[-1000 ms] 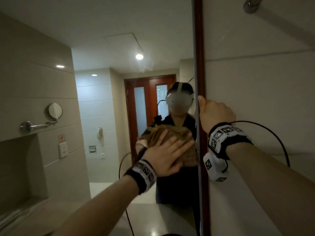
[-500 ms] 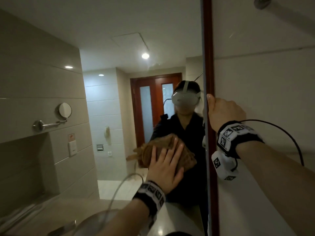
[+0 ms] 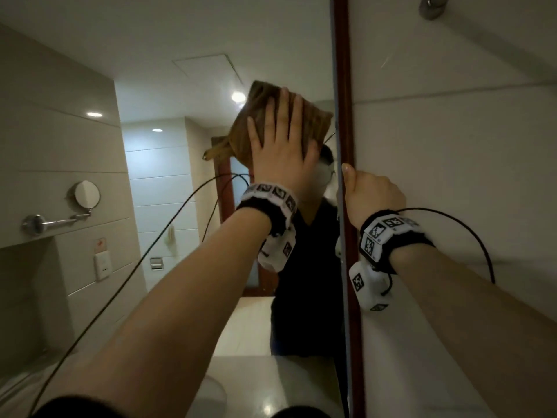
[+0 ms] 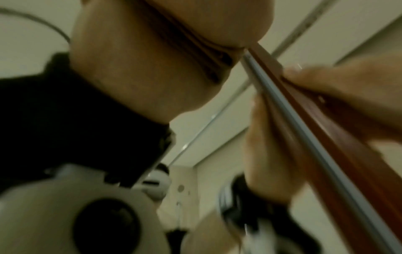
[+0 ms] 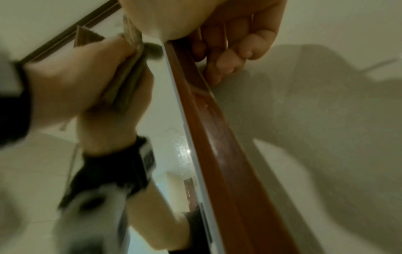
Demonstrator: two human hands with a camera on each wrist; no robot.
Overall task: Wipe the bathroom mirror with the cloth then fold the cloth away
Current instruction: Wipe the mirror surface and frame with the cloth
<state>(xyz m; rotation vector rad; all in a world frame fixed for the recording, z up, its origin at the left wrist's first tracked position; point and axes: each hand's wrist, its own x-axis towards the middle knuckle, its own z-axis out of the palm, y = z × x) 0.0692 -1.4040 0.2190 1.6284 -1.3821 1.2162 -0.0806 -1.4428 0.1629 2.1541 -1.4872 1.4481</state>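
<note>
A brown cloth (image 3: 248, 122) lies against the bathroom mirror (image 3: 168, 86), high up near its right edge. My left hand (image 3: 280, 146) presses it flat to the glass with straight, spread fingers. In the left wrist view the cloth (image 4: 195, 48) shows as a thin brown band between my palm and its reflection. My right hand (image 3: 369, 191) grips the mirror's red-brown wooden frame (image 3: 342, 70), thumb on the front edge. The right wrist view shows its fingers (image 5: 228, 51) curled behind the frame (image 5: 217, 137), with the left hand (image 5: 76, 77) and cloth (image 5: 126, 82) to the left.
A pale tiled wall (image 3: 452, 146) runs right of the frame, with a metal rail (image 3: 434, 6) at the top. The counter (image 3: 256, 381) lies below the mirror. Black wrist cables (image 3: 150, 245) hang across the left. A round shaving mirror (image 3: 87, 193) shows in the reflection.
My left hand has slid the cloth up the glass, from chest height of the reflection to above its head. The right hand has kept its grip on the frame.
</note>
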